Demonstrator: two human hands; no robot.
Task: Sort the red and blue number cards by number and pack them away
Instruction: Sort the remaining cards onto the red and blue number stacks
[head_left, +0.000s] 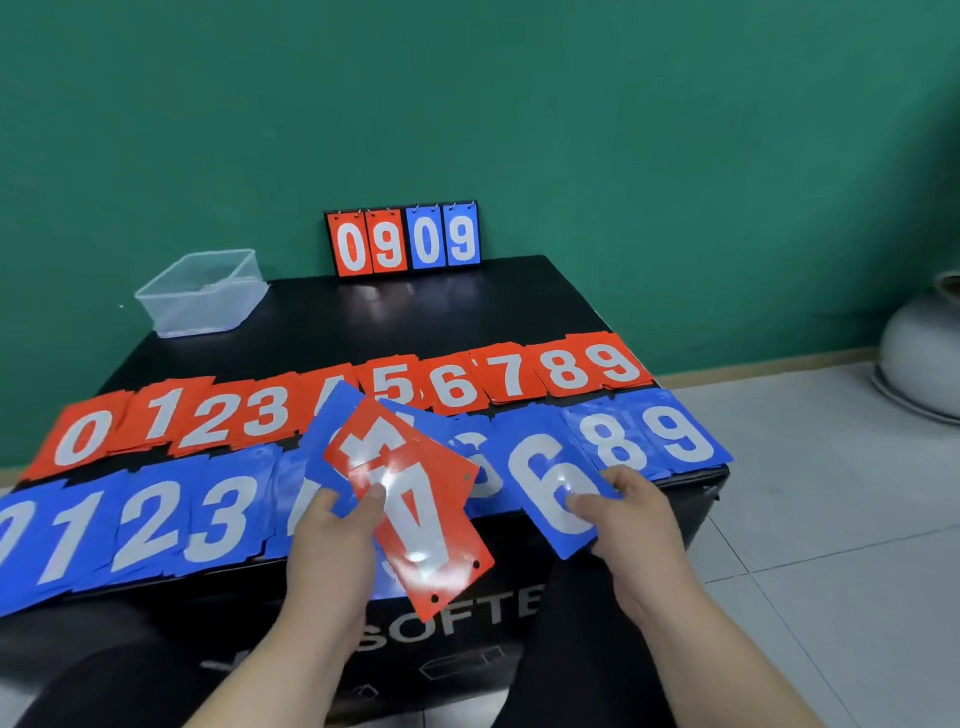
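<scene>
- Green wall (623, 130) at the back and a black box as the surface (415, 312). A clear plastic tub (202, 296) sits at its far left corner, and a flip scoreboard (405, 239) reading 0909 stands at the far edge.
- Head view: the red piles (260, 410) run 0 to 9 left to right, and the blue piles (150, 525) run the same way in a nearer row.
- The right hand (639, 519) pinches a blue 6 card (540, 483) at its near right edge, thumb on top. The card's long axis is tilted, running from near-right to far-left.
- What I'd watch is where the blue 6 pile (467, 452) is. It looks to be just up and left of the held card, so the right hand is the nearer one, and I'd guess it's a short slide away from the body and to the left.
- The left hand (332, 551) holds a small fan of cards. A red card (415, 519) is on top, its long axis pointing down-right toward the body, with a blue card (332, 415) behind it.
- Hard to make out:
  - Glare washes out the red card's numeral. It might be a 4, not sure.
  - The fan covers the blue 4 and 5 piles and most of the red 4 pile (324, 387).
  - The held 6 hides where a blue 7 pile would be.
  - The blue 0 is cut off at the left edge.
  - I can't tell whether anything is in the tub.
</scene>
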